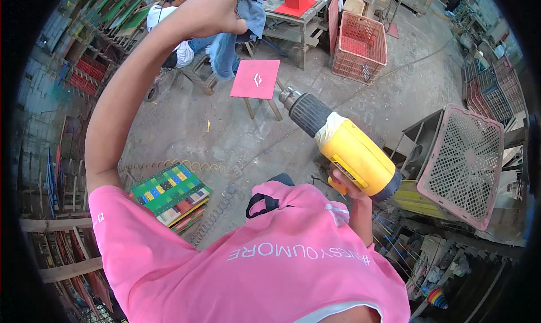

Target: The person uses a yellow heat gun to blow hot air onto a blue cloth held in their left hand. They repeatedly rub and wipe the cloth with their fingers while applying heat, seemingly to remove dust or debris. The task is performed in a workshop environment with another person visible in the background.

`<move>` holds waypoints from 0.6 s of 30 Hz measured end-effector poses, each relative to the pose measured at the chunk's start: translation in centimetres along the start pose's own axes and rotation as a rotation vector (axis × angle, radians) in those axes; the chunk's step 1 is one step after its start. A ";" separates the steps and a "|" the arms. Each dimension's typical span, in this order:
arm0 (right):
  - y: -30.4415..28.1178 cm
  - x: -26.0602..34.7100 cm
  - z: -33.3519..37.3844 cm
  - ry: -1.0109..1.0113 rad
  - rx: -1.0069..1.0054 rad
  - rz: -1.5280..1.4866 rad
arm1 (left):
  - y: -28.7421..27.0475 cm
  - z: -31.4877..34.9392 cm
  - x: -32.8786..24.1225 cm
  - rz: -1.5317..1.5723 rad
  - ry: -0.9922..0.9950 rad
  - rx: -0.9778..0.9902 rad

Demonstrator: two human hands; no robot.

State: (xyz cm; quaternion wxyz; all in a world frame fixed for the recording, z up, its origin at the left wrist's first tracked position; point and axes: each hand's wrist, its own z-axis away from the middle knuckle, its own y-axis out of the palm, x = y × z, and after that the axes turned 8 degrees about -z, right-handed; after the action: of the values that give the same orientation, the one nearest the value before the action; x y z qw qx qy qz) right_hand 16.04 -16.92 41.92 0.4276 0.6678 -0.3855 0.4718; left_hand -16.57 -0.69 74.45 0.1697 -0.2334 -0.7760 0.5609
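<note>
My left hand (234, 13) is raised at the top of the view. Its thumb and fingers curl round a piece of blue denim cloth (251, 16); part of the fingers falls outside the picture. On the right, my right hand (350, 188) is closed around the grip of a yellow power drill (360, 157). The drill has a black ribbed collar, whitish tape behind it and a metal chuck pointing up and left. Beyond the chuck stands a small stool with a square pinkish-red top (243, 83) bearing a white mark. The drill's body partly hides my right fingers.
A person in white (159, 14) sits at the upper left near a workbench (304, 20) with a red piece on it. A red plastic crate (360, 44) stands beyond. Green, multicoloured boards (169, 190) are stacked at left, beside coiled hose (222, 202). A pink perforated crate (465, 159) is at right.
</note>
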 end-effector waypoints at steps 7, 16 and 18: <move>0.4 0.0 0.0 -0.017 0.021 0.164 | 1.2 0.5 0.5 0.030 0.060 -0.113; 0.0 -0.4 0.3 -0.004 0.034 0.123 | 2.0 0.5 0.0 -0.182 0.239 -0.254; 0.2 -0.1 0.3 -0.012 0.033 0.189 | 2.1 0.3 0.0 -0.213 0.148 -0.055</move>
State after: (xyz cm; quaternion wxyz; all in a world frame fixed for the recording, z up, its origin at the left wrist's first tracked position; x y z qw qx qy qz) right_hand 15.86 -17.26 41.79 0.3676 0.6381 -0.4416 0.5125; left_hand -16.36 -0.41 72.31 0.2787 -0.1950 -0.7968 0.4994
